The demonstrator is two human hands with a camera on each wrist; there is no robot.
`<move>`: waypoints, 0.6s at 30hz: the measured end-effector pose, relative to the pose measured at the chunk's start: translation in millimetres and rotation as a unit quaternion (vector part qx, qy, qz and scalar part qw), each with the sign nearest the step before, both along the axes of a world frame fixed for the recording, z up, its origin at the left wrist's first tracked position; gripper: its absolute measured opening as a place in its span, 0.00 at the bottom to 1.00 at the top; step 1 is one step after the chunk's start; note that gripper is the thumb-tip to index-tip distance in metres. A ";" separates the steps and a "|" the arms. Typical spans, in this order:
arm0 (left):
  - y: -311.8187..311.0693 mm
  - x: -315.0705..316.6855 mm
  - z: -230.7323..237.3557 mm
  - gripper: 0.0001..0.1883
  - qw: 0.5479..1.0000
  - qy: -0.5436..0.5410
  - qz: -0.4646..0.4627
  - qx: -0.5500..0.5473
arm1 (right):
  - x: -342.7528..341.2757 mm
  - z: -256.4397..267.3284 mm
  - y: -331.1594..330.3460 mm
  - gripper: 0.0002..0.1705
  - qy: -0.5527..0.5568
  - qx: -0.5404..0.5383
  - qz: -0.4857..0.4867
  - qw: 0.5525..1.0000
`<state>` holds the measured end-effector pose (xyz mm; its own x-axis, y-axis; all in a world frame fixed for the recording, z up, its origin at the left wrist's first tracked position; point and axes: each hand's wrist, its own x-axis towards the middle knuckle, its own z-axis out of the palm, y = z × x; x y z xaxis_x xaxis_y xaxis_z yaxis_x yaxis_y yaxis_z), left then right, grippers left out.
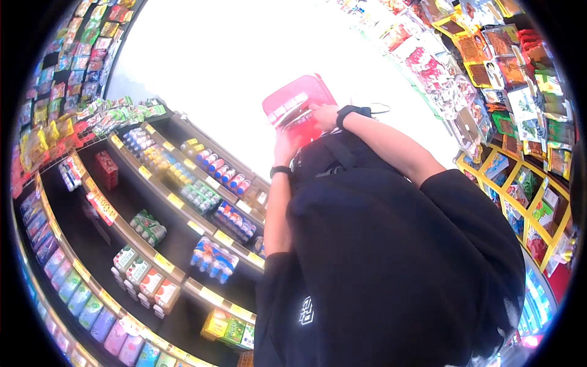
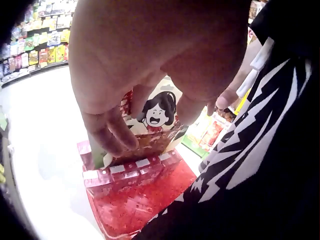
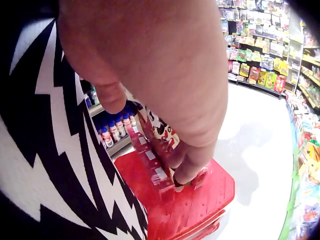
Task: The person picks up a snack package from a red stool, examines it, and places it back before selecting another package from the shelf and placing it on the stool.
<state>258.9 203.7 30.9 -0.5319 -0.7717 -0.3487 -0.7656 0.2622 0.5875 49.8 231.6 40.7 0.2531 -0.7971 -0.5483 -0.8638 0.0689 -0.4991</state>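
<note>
Both hands are together in front of the body, around a packet point(image 2: 159, 112) printed with a laughing cartoon face. My left hand point(image 1: 286, 147) grips it, fingers point(image 2: 120, 131) curled over its near side. On the other side, my right hand point(image 1: 324, 116) holds the packet's edge with bent fingers point(image 3: 190, 162). Right beside the packet runs a row of clear pinkish plastic compartments point(image 2: 135, 172) with white labels. Those stand on a flat red plastic top point(image 3: 210, 192) with rounded corners. The packet's lower part is hidden behind the compartments and fingers.
Drink shelves point(image 1: 202, 226) with bottles and cartons line the left. Hanging snack packets point(image 1: 489, 67) cover the rack on the right, above a yellow wire rack point(image 1: 526, 189). The bright white floor point(image 1: 202, 61) stretches ahead. A black bag point(image 1: 330, 153) hangs at the chest.
</note>
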 end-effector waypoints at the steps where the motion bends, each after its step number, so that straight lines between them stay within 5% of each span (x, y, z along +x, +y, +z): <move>1: 0.2 5.7 -0.3 0.26 1.000 0.001 -0.003 -0.003 | 5.0 -1.7 -3.3 0.26 -0.014 0.009 0.003 1.000; 3: 2.9 18.0 -8.1 0.33 1.000 -0.012 -0.013 0.015 | 12.5 6.9 -8.9 0.24 -0.029 0.015 0.014 0.999; 10: 6.2 42.6 -31.5 0.31 0.998 0.023 0.055 0.032 | 34.8 2.4 -8.0 0.24 -0.032 -0.023 0.044 0.998; 13: 0.1 37.0 -28.1 0.30 0.997 0.038 0.055 0.032 | 30.3 -4.3 -1.5 0.23 -0.044 -0.080 -0.014 0.996; 18: -8.0 16.2 -11.8 0.31 0.998 0.062 -0.016 0.019 | 11.9 -7.7 -1.1 0.27 -0.016 -0.038 0.005 0.999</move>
